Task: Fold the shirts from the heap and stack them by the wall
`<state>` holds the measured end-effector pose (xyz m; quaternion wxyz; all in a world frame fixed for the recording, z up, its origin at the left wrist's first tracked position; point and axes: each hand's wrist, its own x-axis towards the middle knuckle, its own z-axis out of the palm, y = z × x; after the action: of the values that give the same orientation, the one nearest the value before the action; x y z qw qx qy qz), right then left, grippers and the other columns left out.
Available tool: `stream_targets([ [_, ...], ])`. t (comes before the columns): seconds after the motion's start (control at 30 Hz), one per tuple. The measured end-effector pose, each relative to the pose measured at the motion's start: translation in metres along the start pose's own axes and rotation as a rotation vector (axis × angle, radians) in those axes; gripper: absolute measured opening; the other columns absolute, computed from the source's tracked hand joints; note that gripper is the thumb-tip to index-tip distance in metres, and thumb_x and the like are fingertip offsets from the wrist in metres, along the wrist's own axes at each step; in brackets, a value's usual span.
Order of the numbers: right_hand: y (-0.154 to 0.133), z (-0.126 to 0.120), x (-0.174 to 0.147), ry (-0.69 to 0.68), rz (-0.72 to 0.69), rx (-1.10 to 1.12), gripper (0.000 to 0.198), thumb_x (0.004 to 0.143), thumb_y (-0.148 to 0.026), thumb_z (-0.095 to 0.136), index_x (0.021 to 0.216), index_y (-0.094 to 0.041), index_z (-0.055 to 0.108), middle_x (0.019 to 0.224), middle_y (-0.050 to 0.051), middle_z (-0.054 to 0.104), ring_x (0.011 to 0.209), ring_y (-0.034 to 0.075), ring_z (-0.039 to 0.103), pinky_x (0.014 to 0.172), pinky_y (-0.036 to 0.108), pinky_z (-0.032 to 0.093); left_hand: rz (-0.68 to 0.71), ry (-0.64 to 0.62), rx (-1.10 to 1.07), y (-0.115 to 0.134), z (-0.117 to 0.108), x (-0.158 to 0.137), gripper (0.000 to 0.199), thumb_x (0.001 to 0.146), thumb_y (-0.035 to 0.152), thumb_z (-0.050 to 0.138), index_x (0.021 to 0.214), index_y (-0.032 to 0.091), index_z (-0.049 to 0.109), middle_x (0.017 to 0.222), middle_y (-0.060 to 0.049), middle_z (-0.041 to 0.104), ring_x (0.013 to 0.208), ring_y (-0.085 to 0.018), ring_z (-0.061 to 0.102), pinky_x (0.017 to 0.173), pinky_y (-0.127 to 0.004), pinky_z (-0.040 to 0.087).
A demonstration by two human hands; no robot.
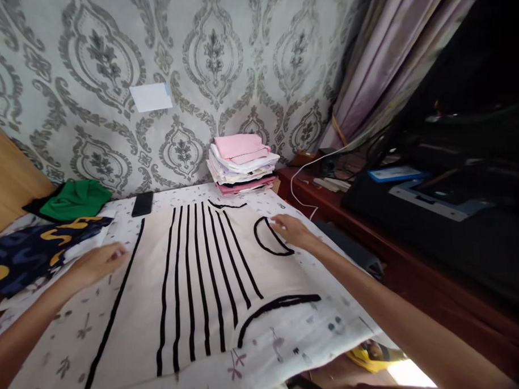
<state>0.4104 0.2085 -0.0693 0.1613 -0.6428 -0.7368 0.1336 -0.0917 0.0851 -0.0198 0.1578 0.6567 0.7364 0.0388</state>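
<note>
A cream sleeveless top (227,258) with black stripes and black edging lies spread flat on the bed sheet, its hem to the left and its neckline to the right. My left hand (98,264) hovers just left of the hem, fingers loosely bent and apart, with nothing visible in them. Over by the neckline, my right hand (291,229) is held with its fingertips close to the far shoulder strap. Its fingers look slightly bent, and no cloth is pulled up by them; whether they touch the fabric is unclear.
A stack of folded clothes (243,164) stands against the wall. Near the left hand lie a black phone (143,204), a green garment (76,199) and a navy garment with yellow letters (35,247). A white cable (299,182) runs along the dark red furniture (323,198) at right.
</note>
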Motion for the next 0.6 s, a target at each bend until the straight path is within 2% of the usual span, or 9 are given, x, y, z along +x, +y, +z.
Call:
stream_targets([
  [0.03,-0.01,0.006,0.022,-0.007,0.02,-0.039,0.03,0.094,-0.028,0.052,0.118,-0.018,0.067,0.118,0.011,0.07,0.105,0.021,0.064,0.089,0.029,0.047,0.054,0.045,0.053,0.007,-0.004,0.024,0.041,0.08,0.056,0.04,0.081,0.022,0.063,0.07,-0.002,0.069,0.071,-0.024,0.068,0.066,-0.032,0.05],
  [0.13,-0.037,0.026,0.075,-0.004,0.099,-0.097,0.033,0.095,-0.032,0.051,0.117,-0.014,0.067,0.124,0.017,0.066,0.113,0.027,0.061,0.088,0.033,0.046,0.083,0.2,0.212,0.031,-0.004,0.09,0.036,0.087,0.038,0.036,0.096,0.02,0.066,0.098,-0.008,0.075,0.093,-0.025,0.07,0.077,-0.031,0.05],
  [0.2,-0.048,0.039,0.096,0.007,0.133,-0.12,0.033,0.093,-0.036,0.054,0.112,-0.012,0.067,0.123,0.019,0.065,0.112,0.03,0.061,0.084,0.034,0.046,0.083,0.251,0.286,0.044,0.005,0.127,0.038,0.091,0.03,0.034,0.107,0.018,0.067,0.116,-0.011,0.073,0.107,-0.026,0.067,0.085,-0.033,0.05],
  [0.3,-0.05,0.05,0.107,0.017,0.108,-0.127,0.024,0.09,-0.033,0.057,0.101,-0.015,0.068,0.112,0.015,0.069,0.103,0.027,0.063,0.077,0.031,0.044,0.127,0.25,0.321,0.054,0.023,0.167,0.04,0.091,0.023,0.037,0.12,0.016,0.064,0.13,-0.013,0.067,0.122,-0.027,0.06,0.095,-0.034,0.047],
  [0.37,-0.044,0.05,0.108,0.025,0.061,-0.118,0.018,0.091,-0.029,0.054,0.098,-0.018,0.066,0.103,0.011,0.07,0.095,0.023,0.063,0.074,0.029,0.042,0.162,0.229,0.339,0.054,0.032,0.184,0.042,0.089,0.023,0.042,0.125,0.016,0.062,0.133,-0.014,0.064,0.125,-0.028,0.057,0.098,-0.036,0.046],
  [0.43,-0.035,0.047,0.109,0.052,0.033,-0.11,0.02,0.095,-0.028,0.048,0.103,-0.018,0.063,0.1,0.01,0.07,0.092,0.023,0.062,0.072,0.029,0.04,0.183,0.2,0.359,0.052,0.035,0.196,0.042,0.087,0.026,0.046,0.125,0.016,0.063,0.13,-0.015,0.065,0.122,-0.03,0.059,0.097,-0.037,0.046],
  [0.53,-0.019,0.041,0.11,0.153,0.029,-0.114,0.025,0.1,-0.031,0.04,0.112,-0.017,0.057,0.1,0.012,0.07,0.09,0.025,0.061,0.069,0.031,0.037,0.201,0.152,0.388,0.046,0.031,0.209,0.034,0.084,0.026,0.047,0.11,0.016,0.067,0.114,-0.015,0.069,0.112,-0.029,0.062,0.093,-0.036,0.047],
  [0.6,-0.012,0.041,0.11,0.172,0.002,-0.138,0.024,0.101,-0.032,0.039,0.11,-0.018,0.057,0.102,0.012,0.07,0.088,0.026,0.061,0.067,0.031,0.036,0.21,0.131,0.401,0.042,0.027,0.215,0.027,0.082,0.026,0.047,0.097,0.017,0.067,0.106,-0.014,0.069,0.107,-0.028,0.063,0.092,-0.034,0.047],
])
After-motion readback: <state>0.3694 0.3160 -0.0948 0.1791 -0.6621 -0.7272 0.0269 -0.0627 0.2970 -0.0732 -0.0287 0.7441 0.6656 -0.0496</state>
